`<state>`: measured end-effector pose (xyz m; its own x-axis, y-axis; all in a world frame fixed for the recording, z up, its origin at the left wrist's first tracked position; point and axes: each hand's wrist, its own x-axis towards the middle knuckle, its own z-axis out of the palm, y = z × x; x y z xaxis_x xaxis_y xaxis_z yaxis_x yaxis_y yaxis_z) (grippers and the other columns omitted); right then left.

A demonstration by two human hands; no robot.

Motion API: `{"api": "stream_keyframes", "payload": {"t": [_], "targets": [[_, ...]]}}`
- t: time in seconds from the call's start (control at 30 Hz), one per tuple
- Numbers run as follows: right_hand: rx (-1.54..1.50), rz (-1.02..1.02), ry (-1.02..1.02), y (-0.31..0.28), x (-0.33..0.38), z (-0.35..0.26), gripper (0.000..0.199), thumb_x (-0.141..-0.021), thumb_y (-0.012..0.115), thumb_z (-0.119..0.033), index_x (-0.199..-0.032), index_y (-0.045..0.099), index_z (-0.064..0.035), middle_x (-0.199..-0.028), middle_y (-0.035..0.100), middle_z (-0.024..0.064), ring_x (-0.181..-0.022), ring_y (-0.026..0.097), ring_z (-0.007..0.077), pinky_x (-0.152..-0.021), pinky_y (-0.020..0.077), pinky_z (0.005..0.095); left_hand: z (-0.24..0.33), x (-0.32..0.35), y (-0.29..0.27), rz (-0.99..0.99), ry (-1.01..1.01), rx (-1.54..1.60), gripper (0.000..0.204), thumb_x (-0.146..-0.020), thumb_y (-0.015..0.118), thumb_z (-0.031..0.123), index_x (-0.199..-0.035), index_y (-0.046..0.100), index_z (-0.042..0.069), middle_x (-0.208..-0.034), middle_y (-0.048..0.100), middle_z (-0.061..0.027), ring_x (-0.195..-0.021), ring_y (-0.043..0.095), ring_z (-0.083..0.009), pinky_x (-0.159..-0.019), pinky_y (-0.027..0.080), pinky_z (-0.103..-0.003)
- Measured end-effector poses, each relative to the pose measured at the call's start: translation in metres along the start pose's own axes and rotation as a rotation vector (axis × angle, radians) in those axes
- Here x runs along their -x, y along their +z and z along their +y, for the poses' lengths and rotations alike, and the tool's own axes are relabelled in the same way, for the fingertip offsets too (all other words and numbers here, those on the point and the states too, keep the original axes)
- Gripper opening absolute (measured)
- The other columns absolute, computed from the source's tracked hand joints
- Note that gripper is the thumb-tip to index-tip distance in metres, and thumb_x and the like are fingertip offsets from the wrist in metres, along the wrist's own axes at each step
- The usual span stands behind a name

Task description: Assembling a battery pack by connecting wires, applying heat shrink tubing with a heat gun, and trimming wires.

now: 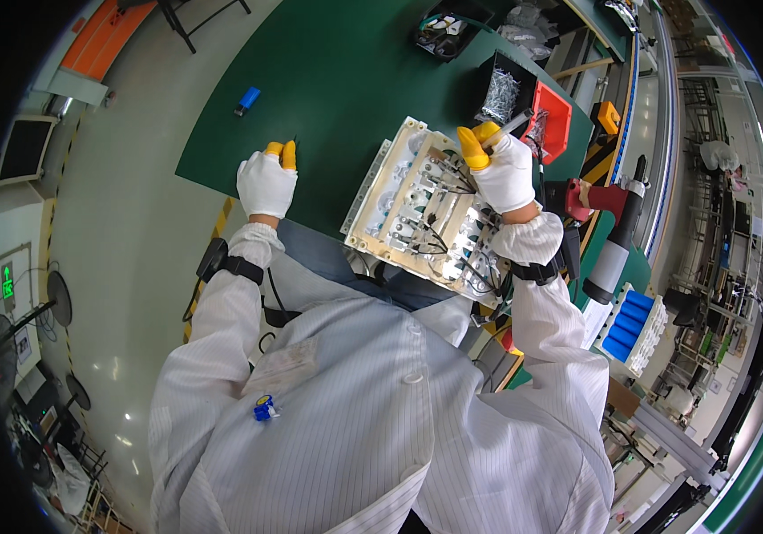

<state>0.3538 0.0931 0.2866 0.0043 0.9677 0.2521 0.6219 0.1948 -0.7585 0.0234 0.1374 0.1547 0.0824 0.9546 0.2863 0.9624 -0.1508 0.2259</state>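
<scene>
Green matting covered the table (337, 80), which stood on a pale workshop floor with yellow-and-black tape along one edge. Far left on the mat lay a small blue object (247, 99), well apart from the hands. The person's left hand (267, 181), in a white glove with yellow fingertips, rested on the mat near the table's front edge; its grip was pinched closed, thumb against forefinger, though whether anything tiny sat between them could not be told. Just right of it lay a cream-coloured plastic tray assembly (386, 200), tilted, with rows of round cells, metal strips and dark wires across its top. The right hand (502, 169), gloved the same way, hovered over the tray's far right corner, its grip closed around a slim silver tool (512, 126) pointing down toward the tray. Behind that hand stood a black bin of screws (500, 92) and a red bin (552, 109). Further right lay a red-and-grey power screwdriver (614, 233) and a rack of blue cylindrical cells (630, 322).
</scene>
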Motion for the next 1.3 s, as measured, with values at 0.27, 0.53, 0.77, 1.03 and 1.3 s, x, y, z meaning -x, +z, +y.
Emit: {"api": "stream_keyframes", "payload": {"t": [0.27,0.53,0.77,1.03,1.3], "targets": [[-0.040,0.086,-0.004,0.003,0.001,0.003,0.020,-0.091,0.076,-0.018,-0.083,0.068,-0.0015,-0.067,0.062,0.0024,-0.058,0.051,0.0104,-0.057,0.0427,0.0252,0.000,-0.001,0.002,-0.006,-0.002,0.013,0.028,-0.094,0.064,0.034,-0.092,0.072,0.007,-0.070,0.066,-0.0124,-0.067,0.065,-0.0306,-0.066,0.050,-0.042],[-0.147,0.014,0.034,-0.002,0.000,-0.001,0.024,-0.094,0.073,-0.022,-0.083,0.068,-0.0009,-0.065,0.060,0.0010,-0.059,0.049,0.0086,-0.057,0.0415,0.0250,-0.001,0.000,0.002,-0.005,0.011,0.011,0.026,-0.092,0.065,0.032,-0.090,0.071,0.007,-0.070,0.066,-0.0129,-0.067,0.065,-0.0309,-0.067,0.050,-0.042],[-0.162,-0.013,0.044,0.001,0.000,-0.002,0.024,-0.094,0.072,-0.020,-0.082,0.067,-0.0009,-0.063,0.057,0.0010,-0.058,0.045,0.0090,-0.055,0.0399,0.0260,-0.001,-0.001,0.002,-0.019,0.005,-0.002,0.026,-0.091,0.066,0.032,-0.091,0.071,0.006,-0.070,0.066,-0.0131,-0.068,0.065,-0.0309,-0.067,0.050,-0.043],[-0.133,0.000,0.003,-0.005,0.001,-0.007,0.023,-0.095,0.072,-0.019,-0.082,0.067,-0.0010,-0.064,0.057,0.0001,-0.059,0.045,0.0088,-0.056,0.0393,0.0266,0.001,-0.001,0.001,-0.021,-0.011,-0.001,0.027,-0.091,0.066,0.033,-0.089,0.071,0.006,-0.070,0.066,-0.0130,-0.067,0.065,-0.0308,-0.068,0.050,-0.042],[-0.164,-0.104,0.048,-0.002,0.004,-0.002,0.022,-0.093,0.074,-0.020,-0.083,0.068,-0.0014,-0.065,0.057,0.0006,-0.060,0.047,0.0082,-0.056,0.0400,0.0264,-0.003,0.000,0.003,-0.035,-0.011,0.010,0.027,-0.090,0.067,0.032,-0.089,0.071,0.005,-0.072,0.067,-0.0132,-0.069,0.065,-0.0304,-0.069,0.050,-0.042]]}}
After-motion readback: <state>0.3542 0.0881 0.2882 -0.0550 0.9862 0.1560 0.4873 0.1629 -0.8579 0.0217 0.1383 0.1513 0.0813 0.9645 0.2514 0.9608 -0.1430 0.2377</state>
